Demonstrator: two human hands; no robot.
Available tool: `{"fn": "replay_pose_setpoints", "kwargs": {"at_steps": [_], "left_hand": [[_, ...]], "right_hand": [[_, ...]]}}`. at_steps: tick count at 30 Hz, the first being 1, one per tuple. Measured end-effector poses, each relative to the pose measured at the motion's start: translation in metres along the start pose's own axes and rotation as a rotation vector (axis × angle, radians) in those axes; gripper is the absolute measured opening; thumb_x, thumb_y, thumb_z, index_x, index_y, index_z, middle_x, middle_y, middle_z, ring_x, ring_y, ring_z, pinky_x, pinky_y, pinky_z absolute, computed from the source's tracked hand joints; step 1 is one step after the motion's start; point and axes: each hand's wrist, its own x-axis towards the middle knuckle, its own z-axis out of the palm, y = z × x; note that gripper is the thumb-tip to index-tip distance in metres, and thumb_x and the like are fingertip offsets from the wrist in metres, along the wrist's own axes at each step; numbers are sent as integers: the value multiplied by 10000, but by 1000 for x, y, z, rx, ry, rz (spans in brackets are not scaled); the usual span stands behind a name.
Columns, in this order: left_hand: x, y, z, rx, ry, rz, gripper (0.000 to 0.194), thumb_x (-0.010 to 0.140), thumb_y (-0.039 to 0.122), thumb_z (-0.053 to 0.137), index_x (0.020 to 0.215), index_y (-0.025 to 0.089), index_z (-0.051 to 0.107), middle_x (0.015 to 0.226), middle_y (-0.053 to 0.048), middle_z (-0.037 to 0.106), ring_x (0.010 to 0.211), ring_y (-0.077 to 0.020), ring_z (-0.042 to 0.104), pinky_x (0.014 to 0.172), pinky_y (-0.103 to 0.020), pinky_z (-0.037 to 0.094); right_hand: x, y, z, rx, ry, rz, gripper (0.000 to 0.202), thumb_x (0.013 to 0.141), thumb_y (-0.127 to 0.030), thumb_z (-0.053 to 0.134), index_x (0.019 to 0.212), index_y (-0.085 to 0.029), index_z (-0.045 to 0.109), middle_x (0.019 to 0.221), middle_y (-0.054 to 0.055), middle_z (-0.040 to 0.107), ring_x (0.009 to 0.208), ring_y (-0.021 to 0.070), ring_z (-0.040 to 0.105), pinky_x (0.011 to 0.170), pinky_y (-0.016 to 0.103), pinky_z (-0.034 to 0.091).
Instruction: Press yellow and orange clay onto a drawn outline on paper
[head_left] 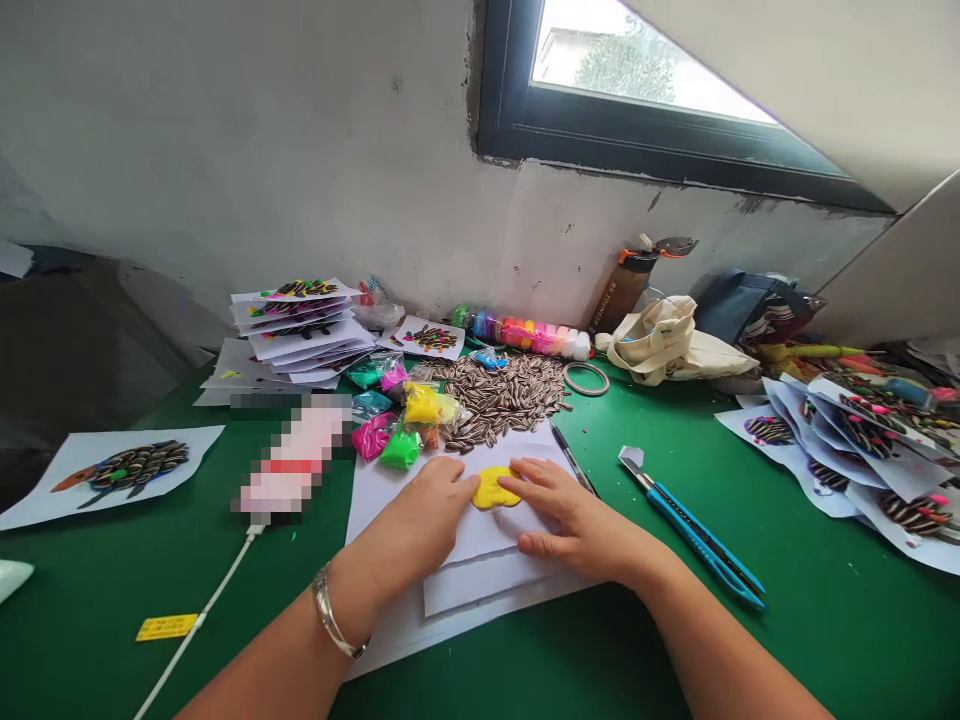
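Observation:
A flattened yellow piece of clay (495, 488) lies on white paper (480, 585) in front of me. My left hand (429, 507) touches the clay's left edge with its thumb, the other fingers curled together beside it. From the right, my right hand (562, 515) rests its spread fingertips on the clay's edge, with the thumb apart on the paper. Just beyond are bags of coloured clay (400, 448) and a heap of striped sunflower seeds (510, 390).
A blue cutter (701, 540) and a black pen (572, 458) lie to the right. Stacked seed pictures stand at the back left (307, 330) and right (862, 450). A cabled phone (289, 460) is at left; a bottle (622, 290) stands behind.

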Motion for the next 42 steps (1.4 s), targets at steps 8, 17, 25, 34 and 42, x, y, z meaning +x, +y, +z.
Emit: {"fn": "replay_pose_setpoints", "kwargs": {"at_steps": [8, 17, 25, 34, 42], "left_hand": [[1, -1, 1, 23, -2, 0, 529, 806, -49, 391, 1231, 177, 610, 1173, -129, 564, 1131, -268, 512, 990, -403, 454], [0, -1, 2, 20, 8, 9, 496, 831, -24, 392, 1215, 201, 611, 1167, -115, 569, 1104, -258, 518, 975, -391, 454], [0, 2, 0, 13, 20, 8, 498, 840, -24, 382, 1235, 173, 613, 1170, -136, 570, 1123, -277, 517, 973, -412, 458], [-1, 2, 0, -22, 19, 4, 449, 856, -3, 392, 1172, 198, 639, 1103, -108, 568, 1071, -248, 521, 952, -378, 451], [-1, 1, 0, -30, 18, -1, 446, 863, -1, 395, 1184, 199, 633, 1099, -109, 569, 1069, -249, 514, 950, -381, 448]], "right_hand": [[0, -9, -3, -146, 22, -76, 501, 931, -546, 570, 1374, -313, 595, 1556, 142, 382, 1458, 350, 285, 1179, 557, 230], [-2, -2, -1, -73, 10, -34, 629, 918, -619, 538, 1470, -323, 473, 1604, 133, 306, 1477, 349, 261, 1182, 554, 234], [2, -14, 3, -224, 36, -54, 504, 908, -571, 587, 1378, -392, 573, 1552, 96, 394, 1420, 377, 331, 1155, 584, 269], [2, -15, 6, -203, -22, -5, 682, 846, -645, 628, 1464, -425, 442, 1615, 102, 293, 1491, 384, 201, 1176, 627, 166], [1, -18, 5, -211, -27, -4, 681, 832, -642, 649, 1451, -437, 456, 1622, 77, 284, 1487, 388, 214, 1180, 622, 166]]}}
